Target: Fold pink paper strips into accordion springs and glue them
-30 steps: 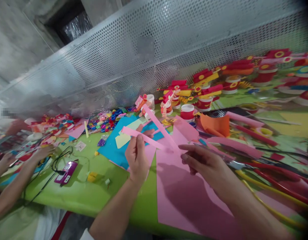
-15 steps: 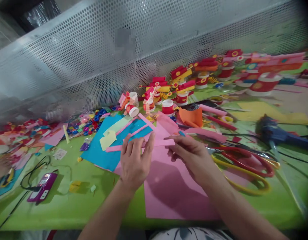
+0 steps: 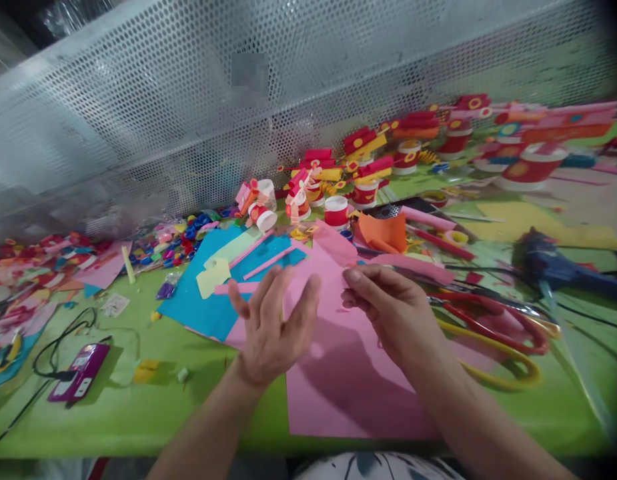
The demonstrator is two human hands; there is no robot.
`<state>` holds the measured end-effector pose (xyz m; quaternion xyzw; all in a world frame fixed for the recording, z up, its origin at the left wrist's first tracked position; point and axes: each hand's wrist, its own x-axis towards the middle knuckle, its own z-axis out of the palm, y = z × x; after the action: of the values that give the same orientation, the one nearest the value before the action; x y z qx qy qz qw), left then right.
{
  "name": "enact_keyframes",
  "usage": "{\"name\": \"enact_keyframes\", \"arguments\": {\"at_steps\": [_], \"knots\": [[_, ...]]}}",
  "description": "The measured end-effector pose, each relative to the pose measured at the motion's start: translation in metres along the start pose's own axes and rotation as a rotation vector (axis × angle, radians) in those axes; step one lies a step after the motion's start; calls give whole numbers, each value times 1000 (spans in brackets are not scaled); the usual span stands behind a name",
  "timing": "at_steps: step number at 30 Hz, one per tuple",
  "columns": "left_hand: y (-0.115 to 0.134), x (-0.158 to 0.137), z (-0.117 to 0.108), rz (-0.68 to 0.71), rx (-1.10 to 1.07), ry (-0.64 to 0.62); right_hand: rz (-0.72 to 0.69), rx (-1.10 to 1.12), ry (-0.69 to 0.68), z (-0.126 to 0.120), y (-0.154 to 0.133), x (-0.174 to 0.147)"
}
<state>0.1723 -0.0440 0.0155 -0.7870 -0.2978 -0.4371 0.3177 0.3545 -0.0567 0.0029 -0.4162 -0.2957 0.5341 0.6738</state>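
Note:
My left hand [image 3: 278, 327] hovers with fingers spread and nothing in it, over the edges of a blue sheet [image 3: 188, 310] and a pink sheet [image 3: 333, 400]. A narrow pink strip [image 3: 233, 289] lies on the blue sheet just behind my left fingers, beside another pink strip [image 3: 268, 263]. My right hand [image 3: 393, 300] is closed in a pinch above the pink sheet, thumb against the fingertips. What it holds is hidden by the fingers. Scissors with red and yellow handles [image 3: 508, 377] lie beside my right wrist.
A glue gun [image 3: 553, 260] lies at the right, its cable across the green table [image 3: 228, 413]. Red and white cups with foam rolls [image 3: 363, 193] line the metal mesh panel [image 3: 188, 100]. Colourful small pieces [image 3: 188, 240] and a purple device with a cable [image 3: 81, 373] are at the left.
My left fingers have opened and spread. The pink strip that stretched to my right fingertips no longer shows there. A diagonal strip on the blue sheet is also gone from view.

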Motion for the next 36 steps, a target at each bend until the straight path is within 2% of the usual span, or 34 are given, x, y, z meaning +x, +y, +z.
{"name": "enact_keyframes", "arguments": {"at_steps": [1, 2, 3, 4, 6, 7, 8, 10, 11, 14, 17, 22, 24, 30, 34, 36], "knots": [[3, 0, -2, 21, -71, 96, -30, 3, 18, 0, 0, 0], [5, -1, -3, 22, -188, 134, -60, 3, 35, 1, 0, -1], [8, -2, -3, -16, -337, 87, -85, 3, 46, 1, 0, -2], [11, -3, -2, -103, -503, -46, -104, 0, 49, 2, 0, -3], [15, -5, 4, -453, -794, -375, -137, -20, 21, 3, -2, -7], [17, -6, 9, -664, -924, -476, -152, -55, -12, 4, -3, -9], [19, -7, 13, -862, -1057, -526, -167, -109, -54, 5, -4, -12], [22, -8, 21, -1124, -1330, -455, -214, -241, -123, 7, -6, -16], [23, -9, 23, -1188, -1431, -384, -243, -305, -145, 8, -6, -17], [23, -9, 26, -1233, -1548, -219, -306, -436, -186, 10, -8, -20], [20, -7, 26, -1284, -1572, -205, -296, -506, -235, 9, -7, -20], [13, -1, 26, -1562, -1776, -180, -298, -528, -181, 9, -2, -19], [12, 0, 26, -1603, -1787, -165, -272, -528, -178, 9, 0, -18], [15, -4, 26, -1467, -1644, -170, -196, -562, -188, 13, 2, -20], [12, -5, 24, -1474, -1439, -161, -103, -561, -200, 12, 1, -19], [10, -5, 23, -1447, -1368, -201, -109, -609, -183, 10, 0, -16]]}}
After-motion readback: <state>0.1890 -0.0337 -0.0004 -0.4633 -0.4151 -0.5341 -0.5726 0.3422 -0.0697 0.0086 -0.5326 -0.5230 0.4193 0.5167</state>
